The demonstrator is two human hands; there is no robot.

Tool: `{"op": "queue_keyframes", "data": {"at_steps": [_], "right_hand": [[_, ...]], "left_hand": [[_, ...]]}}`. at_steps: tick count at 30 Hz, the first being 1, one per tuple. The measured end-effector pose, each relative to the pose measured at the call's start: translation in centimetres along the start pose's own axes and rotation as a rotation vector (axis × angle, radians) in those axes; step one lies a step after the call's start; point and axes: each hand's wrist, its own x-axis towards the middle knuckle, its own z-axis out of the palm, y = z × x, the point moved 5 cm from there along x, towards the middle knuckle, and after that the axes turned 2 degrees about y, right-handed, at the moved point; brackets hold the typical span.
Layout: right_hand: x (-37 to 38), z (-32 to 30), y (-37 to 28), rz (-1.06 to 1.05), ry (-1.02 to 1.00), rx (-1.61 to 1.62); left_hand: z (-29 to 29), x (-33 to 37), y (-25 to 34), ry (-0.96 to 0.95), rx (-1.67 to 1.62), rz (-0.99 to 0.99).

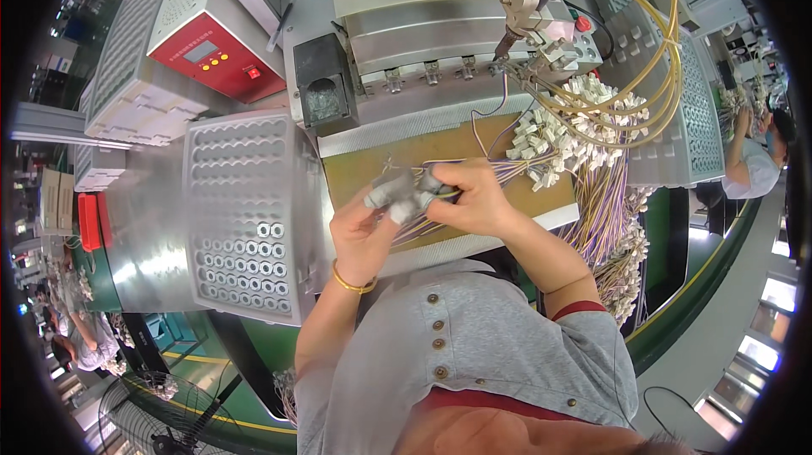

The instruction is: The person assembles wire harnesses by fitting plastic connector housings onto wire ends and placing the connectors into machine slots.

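My left hand (370, 222) and my right hand (470, 196) meet over the tan work board (359, 174). Pale coverings sit on the fingertips, which are partly blurred. Thin yellow and purple wires (507, 169) run to the right hand, whose thumb and fingers pinch them. The left hand's fingers are drawn together against the right fingertips; what lies between them is too smeared to name. White plug connectors (584, 129) on the wire ends are heaped to the right of the hands. More wires hang in a thick bundle (602, 222) past the board's right edge.
Left of the board lies a clear tray (245, 201) with metal ring-shaped parts in its near rows. A red-fronted control box (222, 53) stands behind it. A metal fixture (431, 41) with small clamps, a dark block (325, 83) and yellow tubes (674, 49) border the far side.
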Motion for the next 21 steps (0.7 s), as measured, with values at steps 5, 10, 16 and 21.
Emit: {"op": "queue_keyframes", "data": {"at_steps": [5,10,16,21], "right_hand": [[-1.0,1.4,1.9,0.245,-0.059,0.102],[-1.1,0.4,3.0,0.2,-0.069,0.269],[-1.4,-7.8,4.2,0.319,0.42,0.083],[-2.6,-16.2,11.4,0.298,1.0,0.431]], "left_hand": [[0.8,0.6,-1.3,0.056,-0.207,-0.175],[2.4,1.2,-2.0,0.025,-0.458,-0.297],[6.5,2.4,-4.6,0.011,-0.159,-0.097],[6.3,2.0,-6.2,-0.393,0.957,0.177]]}}
